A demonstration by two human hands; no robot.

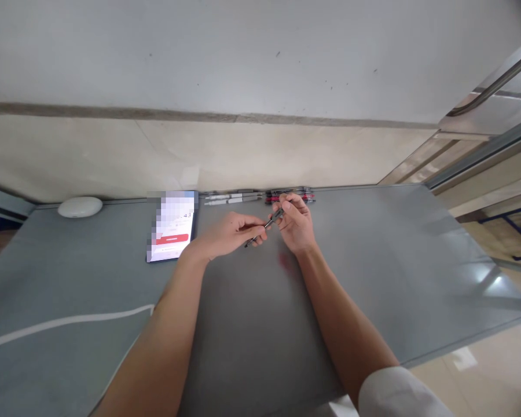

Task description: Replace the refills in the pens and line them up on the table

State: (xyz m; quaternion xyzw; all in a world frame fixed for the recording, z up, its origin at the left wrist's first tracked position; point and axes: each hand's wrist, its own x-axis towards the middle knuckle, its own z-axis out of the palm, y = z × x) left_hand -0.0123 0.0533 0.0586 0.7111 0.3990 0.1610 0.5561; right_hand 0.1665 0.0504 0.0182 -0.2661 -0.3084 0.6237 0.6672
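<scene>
A dark pen [267, 223] is held slantwise between both hands above the grey table [243, 324]. My left hand [238, 234] pinches its lower left part, with the dark end sticking out below the fingers. Around its upper right part, the fingers of my right hand [296, 223] are closed. Just behind my right hand lie several black and red pens [301, 190], partly hidden by the fingers. Further left, several white and grey pens [234, 198] lie side by side along the wall.
Left of my left hand lies a phone [172, 229] with a lit screen. A white rounded object [80, 207] sits near the table's back left. A white cable [69, 321] crosses the left side. The tiled wall [264, 153] borders the back edge.
</scene>
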